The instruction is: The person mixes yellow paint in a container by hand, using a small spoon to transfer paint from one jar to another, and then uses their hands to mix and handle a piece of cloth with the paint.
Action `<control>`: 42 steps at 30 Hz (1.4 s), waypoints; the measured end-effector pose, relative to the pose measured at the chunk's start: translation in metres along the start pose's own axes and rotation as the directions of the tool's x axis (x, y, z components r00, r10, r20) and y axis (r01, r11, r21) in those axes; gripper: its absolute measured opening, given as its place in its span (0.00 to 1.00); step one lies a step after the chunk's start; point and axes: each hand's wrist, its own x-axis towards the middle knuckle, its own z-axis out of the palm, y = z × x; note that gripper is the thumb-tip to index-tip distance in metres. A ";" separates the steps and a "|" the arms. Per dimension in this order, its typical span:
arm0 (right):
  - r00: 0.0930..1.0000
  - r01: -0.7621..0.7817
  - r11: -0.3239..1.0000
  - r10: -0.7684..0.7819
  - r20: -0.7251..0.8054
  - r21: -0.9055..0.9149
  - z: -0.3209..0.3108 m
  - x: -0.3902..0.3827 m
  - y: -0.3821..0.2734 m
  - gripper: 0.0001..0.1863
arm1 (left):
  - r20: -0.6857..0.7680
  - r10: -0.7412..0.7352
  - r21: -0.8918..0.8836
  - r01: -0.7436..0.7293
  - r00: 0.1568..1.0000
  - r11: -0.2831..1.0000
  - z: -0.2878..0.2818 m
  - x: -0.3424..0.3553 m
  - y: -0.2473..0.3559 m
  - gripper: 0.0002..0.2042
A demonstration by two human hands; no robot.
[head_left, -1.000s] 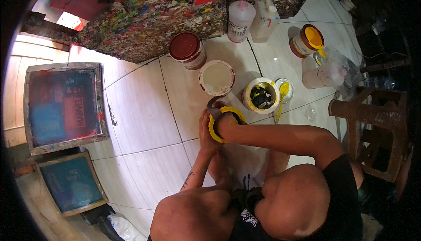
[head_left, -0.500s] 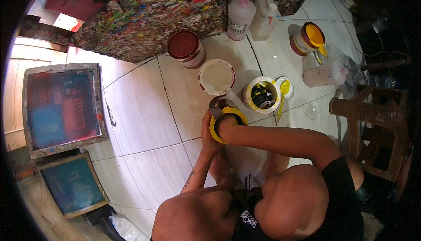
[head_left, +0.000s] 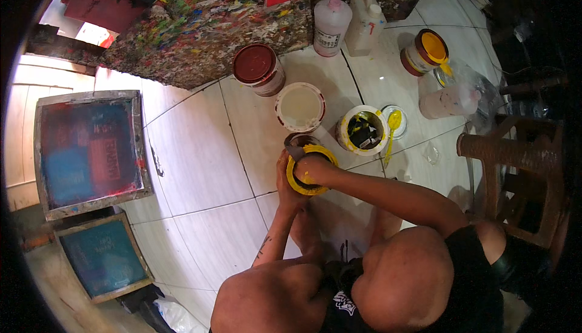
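Observation:
Between my legs stands a can with a yellow-smeared rim (head_left: 304, 191), its mouth facing up. My left hand (head_left: 285, 180) is wrapped round the can's left side, its fingers partly hidden behind it. My right hand (head_left: 312, 168) reaches into the mouth, smeared with yellow, and its fingertips are hidden inside. A grey, flat, bendable piece (head_left: 295, 152) sticks out from this hand over the far rim; its kind is unclear. Just beyond, to the right, stands a white tub (head_left: 345, 146) with yellow smears and dark things inside. Beside it a yellow-coated spoon (head_left: 394, 121) rests on a round lid (head_left: 402, 115).
Past the can stand a white-topped tub (head_left: 300, 107) and a dark red paint can (head_left: 255, 66). Farther back are two plastic bottles (head_left: 331, 27) and an orange-yellow paint can (head_left: 424, 53). Framed screens (head_left: 91, 151) lean at left; a brown stool (head_left: 509, 151) stands at right.
My right hand has drawn up slightly and turned within the can's mouth, showing more yellow on it. The grey piece has shifted with it, and the can is tilted a little differently.

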 end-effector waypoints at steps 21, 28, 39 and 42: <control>0.969 -0.095 0.823 0.206 0.138 -0.560 -0.013 -0.007 -0.024 0.34 | 0.010 0.120 0.156 -0.120 0.993 0.981 -0.003 0.012 0.018 0.50; 0.951 0.046 0.871 0.112 0.288 -0.489 -0.025 -0.012 -0.007 0.30 | -0.008 0.213 0.177 -0.209 0.977 0.962 0.010 0.013 0.015 0.50; 0.990 -0.130 0.989 0.126 -0.061 -0.071 -0.004 -0.006 -0.006 0.23 | -0.040 0.064 0.067 -0.061 0.997 0.996 0.008 -0.001 0.006 0.53; 0.955 -0.268 0.885 0.295 0.014 -0.381 -0.030 -0.004 -0.026 0.24 | -0.056 -0.035 0.115 0.041 0.998 0.993 0.008 -0.005 0.006 0.53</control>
